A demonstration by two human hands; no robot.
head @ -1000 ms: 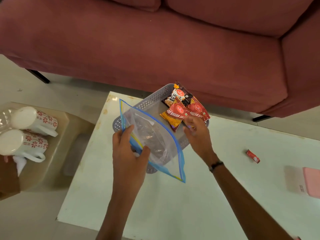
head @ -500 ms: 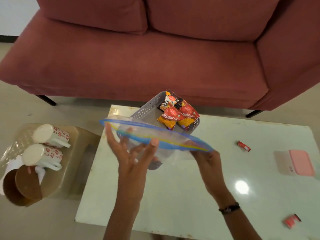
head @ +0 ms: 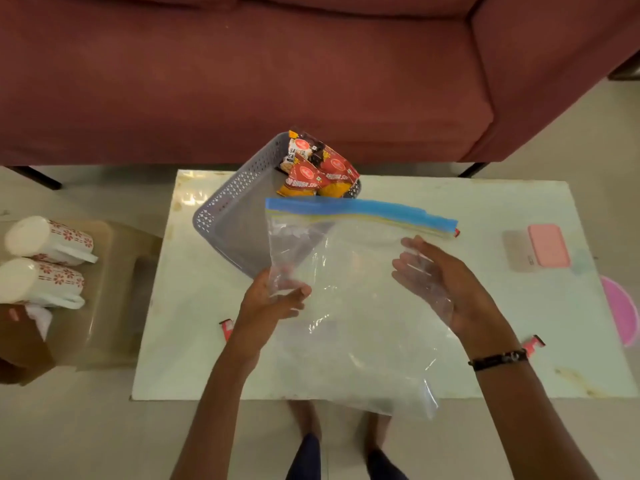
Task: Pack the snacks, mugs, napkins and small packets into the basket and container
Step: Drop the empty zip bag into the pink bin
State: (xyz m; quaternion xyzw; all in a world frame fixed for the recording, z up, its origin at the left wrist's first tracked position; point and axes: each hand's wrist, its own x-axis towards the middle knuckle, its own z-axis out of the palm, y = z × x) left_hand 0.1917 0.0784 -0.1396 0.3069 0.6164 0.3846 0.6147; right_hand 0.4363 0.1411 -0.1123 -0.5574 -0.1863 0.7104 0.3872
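A clear zip bag (head: 353, 327) with a blue zip strip hangs flat above the table, zip edge on the far side. My left hand (head: 273, 303) pinches its left edge. Seen through the plastic, my right hand (head: 440, 275) lies against the bag's right side with fingers straight. A grey perforated basket (head: 225, 220) sits at the table's far edge with several red and orange snack packets (head: 318, 168) in its far end. Two white mugs with red flowers (head: 45, 237) lie on a beige stool at the left. Small red packets (head: 227, 329) (head: 533, 342) lie on the table.
A small container with a pink lid (head: 543, 247) stands at the table's right. A pink round thing (head: 623, 313) sits past the right edge. A brown box (head: 20, 341) with a white napkin (head: 41, 318) is beside the mugs. A red sofa (head: 311, 81) stands behind.
The bag went from beside the basket, through a mouth-up hold, to hanging flat over the table. My right hand left the snack packets and now lies against the bag.
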